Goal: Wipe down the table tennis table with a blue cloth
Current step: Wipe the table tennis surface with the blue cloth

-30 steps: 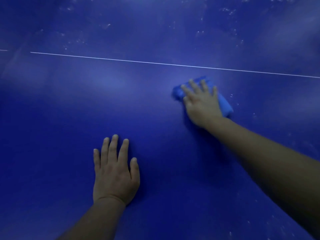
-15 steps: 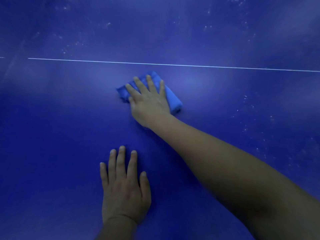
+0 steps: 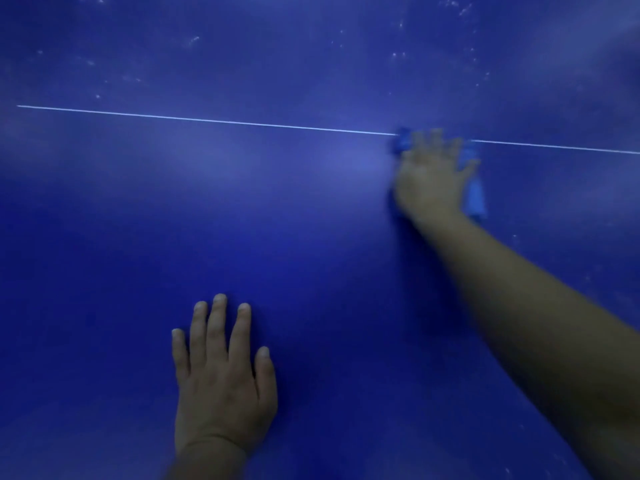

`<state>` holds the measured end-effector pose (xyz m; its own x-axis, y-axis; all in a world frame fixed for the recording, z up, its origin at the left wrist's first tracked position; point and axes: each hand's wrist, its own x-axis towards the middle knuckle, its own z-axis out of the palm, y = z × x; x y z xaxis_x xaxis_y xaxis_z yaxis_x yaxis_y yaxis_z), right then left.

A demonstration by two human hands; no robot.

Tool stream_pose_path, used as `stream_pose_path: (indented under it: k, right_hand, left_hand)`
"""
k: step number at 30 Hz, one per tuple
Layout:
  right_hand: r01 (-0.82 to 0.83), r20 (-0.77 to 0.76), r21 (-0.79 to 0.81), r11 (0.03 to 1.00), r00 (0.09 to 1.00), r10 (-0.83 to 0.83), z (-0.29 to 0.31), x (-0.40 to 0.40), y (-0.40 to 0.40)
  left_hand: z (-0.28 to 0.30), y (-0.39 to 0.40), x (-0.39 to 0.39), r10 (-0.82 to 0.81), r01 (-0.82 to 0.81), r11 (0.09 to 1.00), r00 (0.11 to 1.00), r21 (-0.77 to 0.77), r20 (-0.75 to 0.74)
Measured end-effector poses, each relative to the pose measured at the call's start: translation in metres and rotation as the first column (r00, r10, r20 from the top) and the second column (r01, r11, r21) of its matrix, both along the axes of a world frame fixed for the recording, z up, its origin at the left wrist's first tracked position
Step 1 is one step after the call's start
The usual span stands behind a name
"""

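Note:
The dark blue table tennis table fills the whole view. My right hand lies flat, fingers spread, pressing a folded blue cloth onto the table at the thin white line. The hand and cloth are blurred by motion, and most of the cloth is hidden under the palm; its edges show to the left of the fingers and to the right of the palm. My left hand rests flat on the table near the bottom, fingers straight, holding nothing.
Pale dust specks dot the table beyond the white line at the top, and a few more specks lie right of my right forearm. No table edge or other object is in view.
My right hand swept the cloth left, then back right and up onto the white line. My left hand stayed flat in its place.

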<state>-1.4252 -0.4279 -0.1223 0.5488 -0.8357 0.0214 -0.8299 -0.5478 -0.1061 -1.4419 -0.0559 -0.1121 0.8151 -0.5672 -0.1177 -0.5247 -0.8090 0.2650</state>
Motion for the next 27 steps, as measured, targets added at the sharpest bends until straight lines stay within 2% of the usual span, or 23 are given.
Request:
stream_pose_path:
  k: [2,3,4,5,7,9,10,11,13,14,15,16,17,18,19,20,21,22,23,24,25,26,27]
  right_hand:
    - [-0.423,-0.029,0.019,0.906,0.905,0.424,-0.008,0.013,0.047]
    - [-0.527,-0.037,0.050,0.848,0.848,0.529,-0.008,0.011,0.049]
    - [-0.540,-0.054,0.061,0.839,0.838,0.543,-0.004,0.004,0.032]
    - [-0.459,-0.082,0.023,0.888,0.884,0.460,-0.001,-0.008,0.003]
    - [-0.107,-0.072,-0.052,0.993,0.992,0.103,0.004,-0.044,-0.066]
    - [0.308,-0.008,0.061,0.949,0.951,-0.308,0.015,-0.078,-0.114]
    - [0.384,0.004,0.105,0.917,0.922,-0.386,0.017,-0.083,-0.118]
    - [0.363,0.010,0.100,0.927,0.931,-0.365,0.017,-0.079,-0.108]
    - [0.101,0.018,0.058,0.993,0.995,-0.102,0.011,-0.070,-0.062]
    - [-0.112,0.007,0.032,0.993,0.994,0.112,0.008,-0.070,-0.030]
    - [-0.339,-0.004,0.027,0.940,0.941,0.339,0.005,-0.077,0.008]
    - [-0.575,-0.012,0.031,0.818,0.818,0.575,0.001,-0.093,0.047]
    - [-0.770,-0.010,0.031,0.637,0.637,0.771,-0.003,-0.118,0.079]
    - [-0.881,-0.018,0.060,0.470,0.470,0.883,-0.004,-0.141,0.094]
    - [-0.932,-0.030,0.085,0.351,0.350,0.936,-0.001,-0.155,0.087]
    - [-0.944,-0.049,0.083,0.319,0.316,0.948,0.002,-0.158,0.064]
    - [-0.917,-0.073,0.043,0.396,0.393,0.917,0.004,-0.152,0.034]
    - [-0.826,-0.084,0.024,0.563,0.560,0.824,0.006,-0.141,0.002]
    - [-0.657,-0.083,0.023,0.754,0.750,0.656,0.008,-0.129,-0.032]
    - [-0.464,-0.090,0.019,0.886,0.881,0.464,0.011,-0.121,-0.063]
    - [-0.290,-0.081,0.028,0.957,0.953,0.292,0.014,-0.116,-0.086]
    - [-0.166,-0.055,0.044,0.985,0.984,0.168,0.017,-0.113,-0.096]
    - [-0.112,-0.038,0.058,0.992,0.993,0.114,0.018,-0.112,-0.094]
  left_hand:
    - [-0.001,0.000,0.000,0.006,-0.006,1.000,1.000,0.003,0.008]
    - [-0.002,0.000,0.000,0.006,-0.006,1.000,1.000,0.004,0.011]
    - [-0.003,0.000,0.000,0.003,-0.003,1.000,1.000,-0.002,0.012]
    - [-0.003,0.000,0.000,0.003,-0.003,1.000,1.000,-0.011,0.013]
    - [-0.003,-0.001,0.000,0.008,-0.008,1.000,1.000,-0.012,0.014]
    - [-0.003,-0.002,0.000,0.011,-0.011,1.000,1.000,-0.003,0.005]
    - [-0.002,-0.001,0.000,0.010,-0.010,1.000,1.000,-0.002,-0.001]
    - [-0.001,-0.002,0.000,0.011,-0.011,1.000,1.000,-0.004,-0.007]
    - [0.001,-0.002,0.000,0.012,-0.012,1.000,1.000,-0.003,-0.012]
    - [0.001,-0.003,0.000,0.014,-0.014,1.000,1.000,0.000,-0.014]
    - [0.002,-0.003,0.000,0.017,-0.017,1.000,1.000,0.000,-0.017]
    - [0.002,-0.003,0.000,0.021,-0.021,1.000,1.000,-0.003,-0.020]
    - [0.002,-0.003,0.000,0.023,-0.023,1.000,1.000,-0.007,-0.020]
    - [0.003,-0.004,-0.001,0.023,-0.023,1.000,1.000,-0.010,-0.019]
    - [0.003,-0.004,-0.001,0.022,-0.022,1.000,1.000,-0.009,-0.018]
    - [0.004,-0.005,-0.001,0.022,-0.022,1.000,1.000,-0.004,-0.021]
    - [0.004,-0.005,-0.001,0.022,-0.022,1.000,0.999,0.008,-0.024]
    - [0.003,-0.005,-0.001,0.022,-0.022,1.000,0.999,0.019,-0.024]
    - [0.003,-0.004,-0.001,0.021,-0.020,1.000,1.000,0.023,-0.016]
    - [0.002,-0.003,-0.001,0.017,-0.017,1.000,1.000,0.022,-0.008]
    - [0.002,-0.003,-0.001,0.016,-0.016,1.000,1.000,0.021,-0.003]
    - [0.002,-0.003,-0.001,0.019,-0.019,1.000,1.000,0.021,-0.001]
    - [0.002,-0.002,0.000,0.021,-0.021,0.999,1.000,0.024,0.000]
